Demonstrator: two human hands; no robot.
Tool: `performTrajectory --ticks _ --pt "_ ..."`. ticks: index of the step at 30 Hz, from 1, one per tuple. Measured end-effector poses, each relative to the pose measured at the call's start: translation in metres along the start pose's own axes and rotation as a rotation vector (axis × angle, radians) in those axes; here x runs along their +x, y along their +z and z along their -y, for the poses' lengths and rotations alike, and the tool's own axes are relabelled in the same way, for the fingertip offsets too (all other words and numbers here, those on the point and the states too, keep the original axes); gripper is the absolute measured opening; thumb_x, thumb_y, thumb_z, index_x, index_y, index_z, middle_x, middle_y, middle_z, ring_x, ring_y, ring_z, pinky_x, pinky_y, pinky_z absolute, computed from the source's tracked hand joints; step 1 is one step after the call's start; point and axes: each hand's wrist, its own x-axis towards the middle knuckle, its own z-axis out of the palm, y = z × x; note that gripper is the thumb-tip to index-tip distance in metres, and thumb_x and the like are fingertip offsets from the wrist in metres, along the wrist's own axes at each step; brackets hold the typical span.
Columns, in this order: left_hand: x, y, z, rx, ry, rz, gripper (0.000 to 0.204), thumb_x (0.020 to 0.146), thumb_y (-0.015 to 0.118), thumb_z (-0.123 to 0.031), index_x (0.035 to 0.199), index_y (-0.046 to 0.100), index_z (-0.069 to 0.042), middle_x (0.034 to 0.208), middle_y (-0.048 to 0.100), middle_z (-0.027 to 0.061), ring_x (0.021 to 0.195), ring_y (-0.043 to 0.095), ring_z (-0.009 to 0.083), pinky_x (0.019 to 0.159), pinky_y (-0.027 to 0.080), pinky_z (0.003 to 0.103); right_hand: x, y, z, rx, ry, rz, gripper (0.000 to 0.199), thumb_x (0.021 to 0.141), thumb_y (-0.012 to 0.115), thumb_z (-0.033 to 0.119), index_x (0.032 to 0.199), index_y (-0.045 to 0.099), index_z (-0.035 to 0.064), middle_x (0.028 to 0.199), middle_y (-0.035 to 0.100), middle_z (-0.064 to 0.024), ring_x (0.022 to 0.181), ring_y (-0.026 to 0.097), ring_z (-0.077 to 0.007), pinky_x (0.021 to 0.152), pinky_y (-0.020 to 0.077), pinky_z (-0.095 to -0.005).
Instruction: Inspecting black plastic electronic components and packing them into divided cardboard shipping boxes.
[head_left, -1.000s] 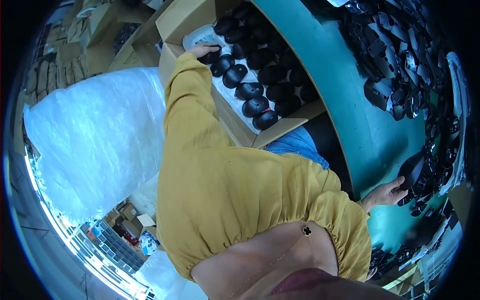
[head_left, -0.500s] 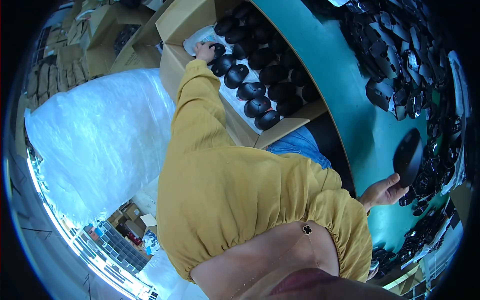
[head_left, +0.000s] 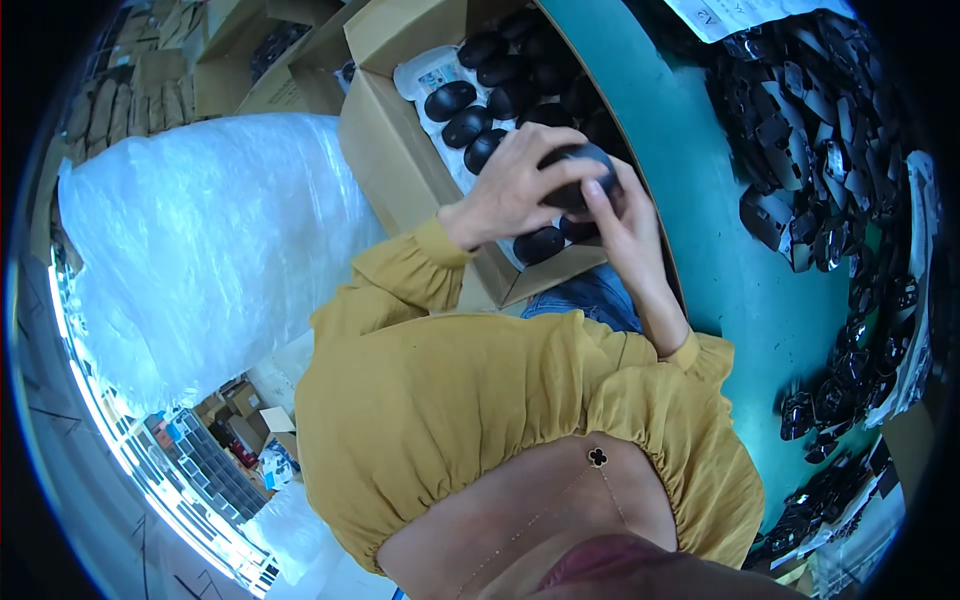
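My two hands meet above an open cardboard box (head_left: 395,135). Between them is a black computer mouse (head_left: 578,180). My left hand (head_left: 512,182) wraps its fingers over the mouse from the left, while my right hand (head_left: 632,222) grips it from the right, thumb on the near side. Fingers cover part of the mouse, and whether it is a whole mouse or only its shell I cannot tell. Below, in the box, several more black mice lie in rows on a white sheet (head_left: 440,75); the hands hide some of them.
On the right stands a green table (head_left: 700,200) with a large heap of black plastic parts (head_left: 810,130) along its far side. A white sheet of paper (head_left: 750,12) lies at the back. To the left bulges a big clear plastic bag (head_left: 210,250); other cardboard boxes (head_left: 235,85) stand behind it.
My left hand has left a mouse at the box's far left corner and moved right. My right hand has swung in from over the table with the black piece it held. Both hands now meet.
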Motion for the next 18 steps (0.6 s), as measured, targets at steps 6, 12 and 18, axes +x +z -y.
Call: performTrajectory --ticks 6,12,18 --pt "-0.017 -0.002 0.184 0.386 -0.425 -0.054 0.068 0.065 0.082 -0.019 0.127 0.054 -0.016 0.126 0.055 0.0102 0.119 0.047 0.0331 0.098 0.037 0.047 0.001 -0.016 -0.077 -0.509 -0.15 -0.067 0.063 0.094 0.06 0.028 0.146 0.032 0.0048 0.141 0.038 -0.0219 0.127 0.046 -0.032 0.087 0.0506 -0.0358" --pt "-0.068 -0.01 0.311 0.619 -0.779 0.022 0.063 0.071 0.079 -0.028 0.129 0.054 -0.022 0.136 0.049 0.0008 0.13 0.038 0.0293 0.11 0.021 0.053 -0.018 -0.025 -0.077 -0.315 0.057 0.015 0.033 0.095 0.059 0.019 0.123 0.059 0.0013 0.111 0.066 -0.0134 0.104 0.063 -0.0177 0.083 0.0493 -0.0276" --pt "-0.084 0.041 0.301 0.963 -0.649 -0.274 0.056 0.074 0.074 -0.02 0.127 0.055 -0.025 0.139 0.045 -0.0008 0.131 0.036 0.0281 0.111 0.02 0.054 -0.025 -0.042 -0.07 -0.277 0.167 -0.071 0.03 0.097 0.056 0.016 0.123 0.058 0.0011 0.11 0.066 -0.0099 0.099 0.06 -0.0126 0.086 0.0461 -0.0245"
